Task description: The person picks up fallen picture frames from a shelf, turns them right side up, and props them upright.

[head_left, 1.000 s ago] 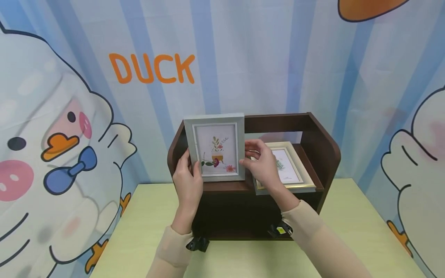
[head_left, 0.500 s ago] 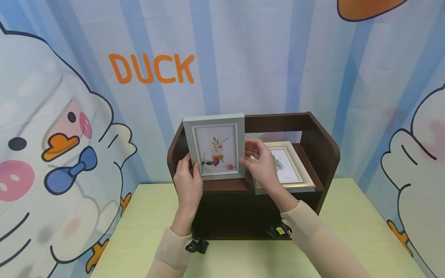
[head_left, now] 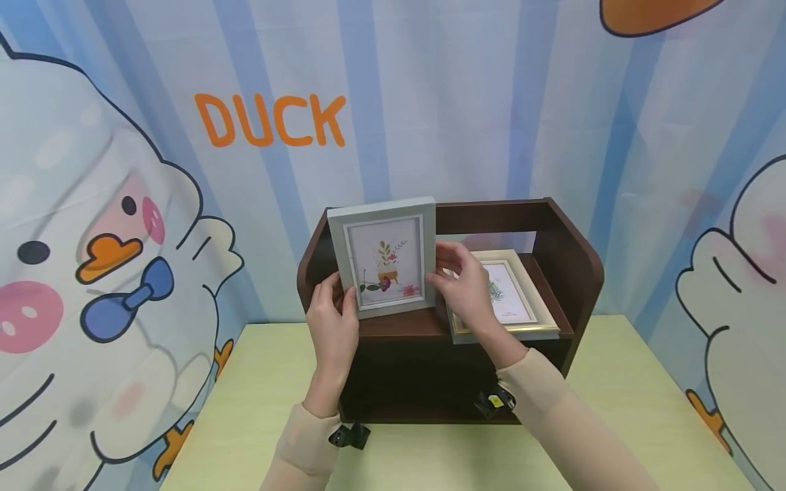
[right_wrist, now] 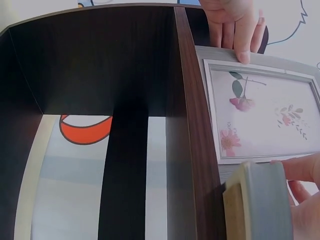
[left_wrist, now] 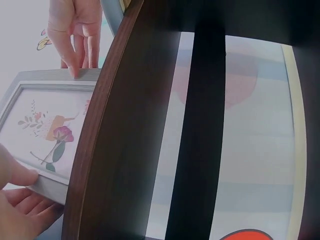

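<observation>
A grey-green picture frame [head_left: 393, 256] with a white inner edge and a picture of flowers stands nearly upright on the left of the dark brown shelf [head_left: 399, 375], slightly tilted, its right side higher. My left hand [head_left: 333, 327] grips its lower left side, thumb on the front and fingers behind, as the left wrist view also shows. With thumb and fingers, my right hand [head_left: 465, 283] pinches the right side. Behind that hand a second picture frame [head_left: 522, 286], cream with a gold inner edge and a green leaf print, lies face up on the shelf.
The shelf has raised side panels [head_left: 568, 256] and a back rail [head_left: 488, 218], with an open space below. It stands on a pale yellow-green table [head_left: 626, 402]. Behind hangs a blue striped curtain [head_left: 467, 102] with duck drawings.
The flower picture frame has tilted slightly, its right side rising, and my right hand has moved up a little with it. My left hand keeps its grip. The cream frame has not moved.
</observation>
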The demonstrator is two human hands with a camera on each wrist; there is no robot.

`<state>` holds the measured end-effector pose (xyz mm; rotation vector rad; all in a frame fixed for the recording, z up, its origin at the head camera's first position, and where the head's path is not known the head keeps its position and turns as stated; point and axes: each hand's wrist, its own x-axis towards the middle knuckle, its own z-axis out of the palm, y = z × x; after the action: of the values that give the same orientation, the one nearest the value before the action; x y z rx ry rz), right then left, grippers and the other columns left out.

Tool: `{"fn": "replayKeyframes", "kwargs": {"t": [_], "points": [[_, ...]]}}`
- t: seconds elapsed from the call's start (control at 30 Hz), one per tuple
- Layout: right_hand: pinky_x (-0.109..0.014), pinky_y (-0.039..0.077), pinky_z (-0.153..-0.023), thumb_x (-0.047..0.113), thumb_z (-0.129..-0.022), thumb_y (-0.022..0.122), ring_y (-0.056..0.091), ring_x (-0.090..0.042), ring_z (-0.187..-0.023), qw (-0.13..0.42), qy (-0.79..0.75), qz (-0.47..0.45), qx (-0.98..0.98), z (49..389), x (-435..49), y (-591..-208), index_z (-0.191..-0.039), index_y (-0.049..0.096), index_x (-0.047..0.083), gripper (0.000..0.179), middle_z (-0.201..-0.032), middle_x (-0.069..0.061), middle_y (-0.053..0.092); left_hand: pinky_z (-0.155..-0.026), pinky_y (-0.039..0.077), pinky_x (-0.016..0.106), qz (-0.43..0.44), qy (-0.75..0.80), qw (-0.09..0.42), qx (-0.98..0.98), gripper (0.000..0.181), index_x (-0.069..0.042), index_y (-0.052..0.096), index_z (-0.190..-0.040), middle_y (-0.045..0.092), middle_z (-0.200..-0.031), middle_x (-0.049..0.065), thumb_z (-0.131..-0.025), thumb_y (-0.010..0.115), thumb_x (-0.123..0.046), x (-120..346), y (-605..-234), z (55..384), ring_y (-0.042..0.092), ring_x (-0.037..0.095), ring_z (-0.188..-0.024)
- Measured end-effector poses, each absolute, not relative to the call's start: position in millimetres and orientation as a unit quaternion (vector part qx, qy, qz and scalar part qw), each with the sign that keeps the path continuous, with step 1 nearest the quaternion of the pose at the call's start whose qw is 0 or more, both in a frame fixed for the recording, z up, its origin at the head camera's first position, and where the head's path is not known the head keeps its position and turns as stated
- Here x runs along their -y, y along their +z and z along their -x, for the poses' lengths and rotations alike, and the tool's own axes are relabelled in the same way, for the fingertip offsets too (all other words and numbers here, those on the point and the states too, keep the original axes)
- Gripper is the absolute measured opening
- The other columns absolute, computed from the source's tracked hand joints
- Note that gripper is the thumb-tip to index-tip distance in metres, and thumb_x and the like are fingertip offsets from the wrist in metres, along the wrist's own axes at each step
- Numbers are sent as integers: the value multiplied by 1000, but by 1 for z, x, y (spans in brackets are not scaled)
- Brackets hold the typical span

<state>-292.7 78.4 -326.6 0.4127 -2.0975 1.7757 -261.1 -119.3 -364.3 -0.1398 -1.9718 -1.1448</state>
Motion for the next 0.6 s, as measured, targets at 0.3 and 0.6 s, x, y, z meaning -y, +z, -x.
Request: {"fn": "replayKeyframes", "kwargs": {"t": [0.3, 0.6], "points": [[-31, 51, -94, -5, -80, 70, 61, -29, -112, 192, 637, -161, 729, 293, -83, -324, -123, 57, 0, 45, -123, -18, 62, -77, 57, 38, 61, -462, 430, 774, 29, 2, 62, -115, 63, -101, 16, -88, 66, -8, 119, -365, 258, 65, 26, -93], [-44, 48, -98, 2, -82, 71, 59, -31, -115, 230, 611, -182, 736, 278, -85, -307, -123, 57, -3, 44, -123, -21, 61, -78, 56, 37, 57, -452, 440, 774, 28, 0, 63, -113, 63, -100, 14, -88, 67, -13, 117, -367, 257, 63, 25, -93]]}}
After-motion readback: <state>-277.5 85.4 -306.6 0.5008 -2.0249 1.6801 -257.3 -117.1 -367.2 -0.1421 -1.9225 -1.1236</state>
